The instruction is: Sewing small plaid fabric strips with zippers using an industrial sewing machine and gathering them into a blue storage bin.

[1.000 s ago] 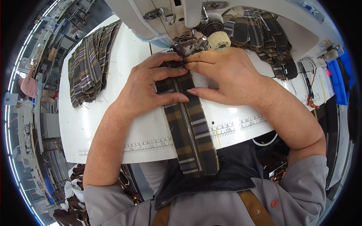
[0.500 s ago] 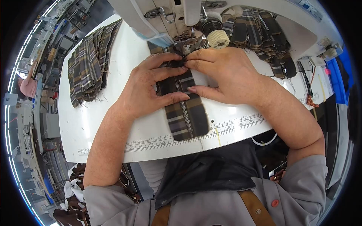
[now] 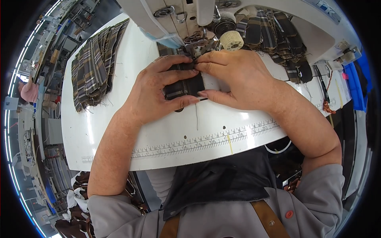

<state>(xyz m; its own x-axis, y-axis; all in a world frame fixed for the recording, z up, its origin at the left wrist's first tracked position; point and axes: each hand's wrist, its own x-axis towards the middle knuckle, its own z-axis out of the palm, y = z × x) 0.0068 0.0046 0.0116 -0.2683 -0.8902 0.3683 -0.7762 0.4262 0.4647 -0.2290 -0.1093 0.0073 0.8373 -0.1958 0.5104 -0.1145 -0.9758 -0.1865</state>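
A dark plaid fabric piece with a metal zipper down its middle (image 3: 191, 84) lies flat on the white table, its far end at the sewing machine's presser foot (image 3: 195, 49). My left hand (image 3: 154, 85) rests on the piece's left side, fingers stretched across it and thumb apart by its near end. My right hand (image 3: 238, 81) lies along the right edge, fingertips close to the foot and thumb near the left thumb. Both hands press on the cloth without gripping it. The needle itself is hidden. From the near end a loose thread (image 3: 197, 117) trails toward me.
Left on the table (image 3: 139, 115) lies a stack of plaid pieces (image 3: 95, 65). More zippered plaid pieces (image 3: 270, 33) are piled under the machine arm at right. A ruler strip (image 3: 206, 143) follows the front edge. Small tweezers-like tools (image 3: 323, 87) lie at far right.
The zippered piece has slid away from me, toward and under the presser foot. Its near end now sits by my thumbs, baring the ruler and a trailing thread. My hands barely moved.
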